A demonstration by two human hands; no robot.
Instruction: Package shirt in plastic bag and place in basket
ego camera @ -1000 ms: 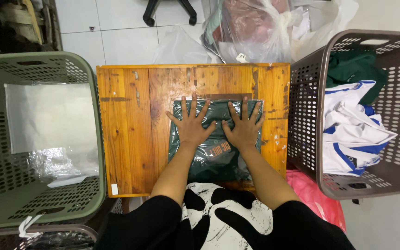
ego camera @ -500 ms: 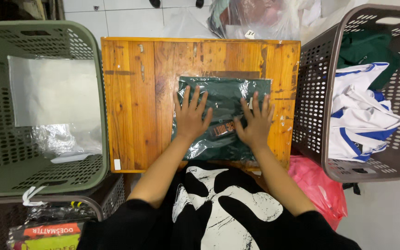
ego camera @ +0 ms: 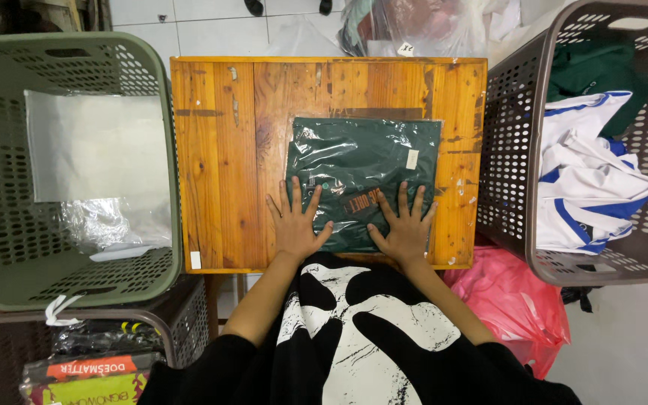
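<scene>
While both palms pressed flat on the near end of the bagged green garment (ego camera: 361, 169), nothing was actually gripped: the left hand (ego camera: 296, 225) lay with fingers spread on the packet's near left corner, partly on the wooden table (ego camera: 219, 150), and the right hand (ego camera: 406, 229) lay likewise on its near right part, neither one closed around anything. The packet sat on the right half of the tabletop, its far edge near the middle of the boards and its near edge close to the table's front rim. Because the clear wrapper looked slick and crinkled, an uneven push could probably have slid the packet sideways under the palms, or trapped air at the far end and left the wrapper puffed. Its right edge lay near the table's side, just beside the brown basket (ego camera: 504, 150) of white and blue clothes (ego camera: 586, 187), so a shove that way might have tipped it off. The green basket (ego camera: 9, 225) holding clear bags (ego camera: 99, 154) stood at the left, well apart.
</scene>
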